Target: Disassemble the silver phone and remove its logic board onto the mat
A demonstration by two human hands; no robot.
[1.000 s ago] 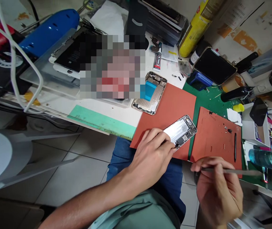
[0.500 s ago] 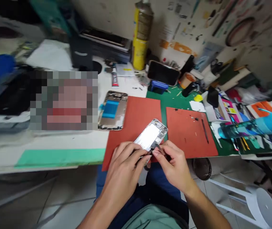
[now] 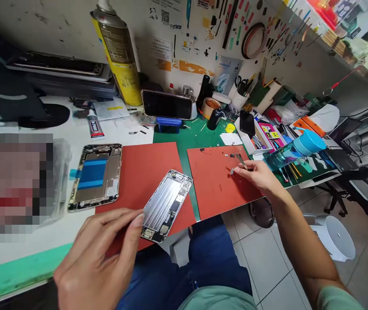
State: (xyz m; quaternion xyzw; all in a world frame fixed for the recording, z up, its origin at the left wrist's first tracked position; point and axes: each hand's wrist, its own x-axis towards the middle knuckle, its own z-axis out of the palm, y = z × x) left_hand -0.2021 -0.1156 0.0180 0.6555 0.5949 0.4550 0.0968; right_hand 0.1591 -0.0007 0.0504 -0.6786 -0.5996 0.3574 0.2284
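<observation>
My left hand [image 3: 106,249] pinches the lower left edge of an opened phone body [image 3: 162,206], tilted over the left red mat [image 3: 148,159]. Silver metal fills most of that body, with circuit parts along its right side and ends. Over the right red mat [image 3: 209,185], my right hand [image 3: 256,174] is closed on what look like metal tweezers [image 3: 242,162]. At its fingertips shows a small greyish piece [image 3: 232,171]. Several tiny parts [image 3: 230,155] lie on the mat just beyond. A second phone housing [image 3: 96,176], with blue tape across it, rests left of the left mat.
A phone [image 3: 167,104] leans on a blue stand behind the mats, near a yellow spray can [image 3: 122,64]. To the right are a tool box [image 3: 256,140] and a blue bottle [image 3: 295,148]. A glue tube [image 3: 95,125] lies at the back left. A pixelated patch covers the far left.
My right hand has moved away from the phone body, rightward over the right mat. The left hand keeps hold of the phone body. The view has swung right.
</observation>
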